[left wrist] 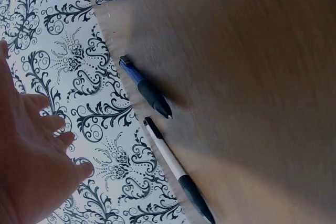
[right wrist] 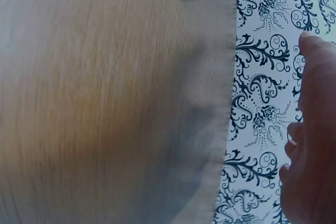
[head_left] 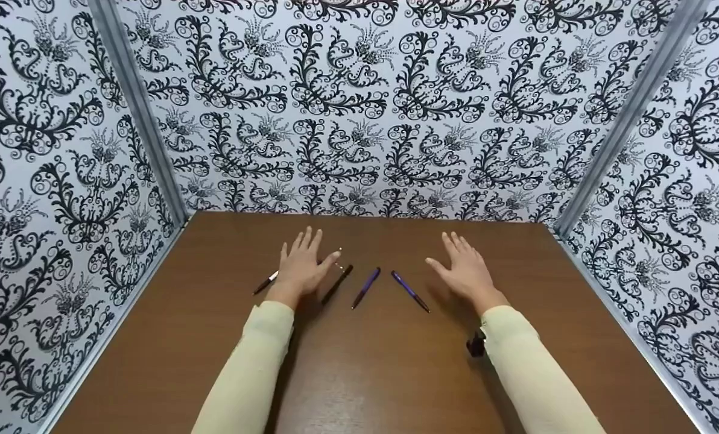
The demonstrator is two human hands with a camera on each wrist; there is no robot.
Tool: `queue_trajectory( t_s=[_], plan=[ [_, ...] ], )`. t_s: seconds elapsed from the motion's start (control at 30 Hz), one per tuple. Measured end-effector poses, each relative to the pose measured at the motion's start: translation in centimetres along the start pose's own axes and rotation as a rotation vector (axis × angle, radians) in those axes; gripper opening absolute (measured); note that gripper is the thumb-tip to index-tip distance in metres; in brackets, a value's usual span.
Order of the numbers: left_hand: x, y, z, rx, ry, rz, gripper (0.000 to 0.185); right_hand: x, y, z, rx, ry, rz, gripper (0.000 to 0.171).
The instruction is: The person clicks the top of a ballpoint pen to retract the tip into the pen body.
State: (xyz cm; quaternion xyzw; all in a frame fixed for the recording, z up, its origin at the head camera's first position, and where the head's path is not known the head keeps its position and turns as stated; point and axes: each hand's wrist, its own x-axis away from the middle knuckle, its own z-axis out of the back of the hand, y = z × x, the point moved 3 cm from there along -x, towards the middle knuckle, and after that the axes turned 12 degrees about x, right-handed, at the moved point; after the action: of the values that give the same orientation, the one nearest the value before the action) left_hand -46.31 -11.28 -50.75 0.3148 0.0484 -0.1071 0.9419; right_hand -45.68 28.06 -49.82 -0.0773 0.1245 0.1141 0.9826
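My left hand (head_left: 304,268) is over the left part of the table with its fingers spread and straight. Beneath it, partly hidden, lies a white pen (head_left: 266,282) with a black grip; a black pen (head_left: 337,284) lies just beside the thumb. Further right are a blue pen (head_left: 366,288) and a second blue pen (head_left: 410,291), slanted opposite ways. In the left wrist view a white pen (left wrist: 170,158) and a blue pen (left wrist: 140,82) show black grips. To the right of the pens my right hand (head_left: 467,271) has its fingers extended and nothing in it.
The brown wooden table (head_left: 359,374) ends at a back wall (head_left: 359,150) with black scroll patterns. Similar patterned walls stand at both sides, with grey metal posts (head_left: 148,126) at the corners. A small black object (head_left: 475,345) sits by the right sleeve cuff.
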Motion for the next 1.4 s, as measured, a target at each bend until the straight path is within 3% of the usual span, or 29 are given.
queue_trajectory(
  t_s=[0.23,0.37,0.63,0.87,1.1,1.2,1.4],
  plan=[
    [0.4,0.8,0.8,0.207,0.094,-0.102,0.080,-0.1,0.4,-0.1,-0.270,0.035,-0.011,0.082],
    [0.6,1.1,1.2,0.341,0.114,-0.122,0.073,-0.3,0.4,0.0,-0.377,0.045,-0.018,0.078],
    [0.8,0.5,1.5,0.542,0.077,-0.059,0.071,-0.4,0.3,-0.2,-0.630,0.049,-0.060,0.073],
    [0.9,0.3,1.3,0.793,0.010,-0.012,0.061,-0.4,0.6,-0.4,-0.801,0.030,-0.076,0.070],
    [0.7,-0.2,1.1,0.878,0.004,-0.040,0.056,-0.1,0.6,-0.6,-0.958,-0.026,-0.104,0.068],
    [0.7,-0.3,1.0,0.917,-0.008,-0.050,0.057,0.1,0.7,-0.7,-0.974,-0.043,-0.121,0.066],
    [1.1,-0.2,1.0,1.018,-0.079,-0.027,0.055,0.4,0.8,-0.9,-1.020,-0.052,-0.157,0.062]
  ],
)
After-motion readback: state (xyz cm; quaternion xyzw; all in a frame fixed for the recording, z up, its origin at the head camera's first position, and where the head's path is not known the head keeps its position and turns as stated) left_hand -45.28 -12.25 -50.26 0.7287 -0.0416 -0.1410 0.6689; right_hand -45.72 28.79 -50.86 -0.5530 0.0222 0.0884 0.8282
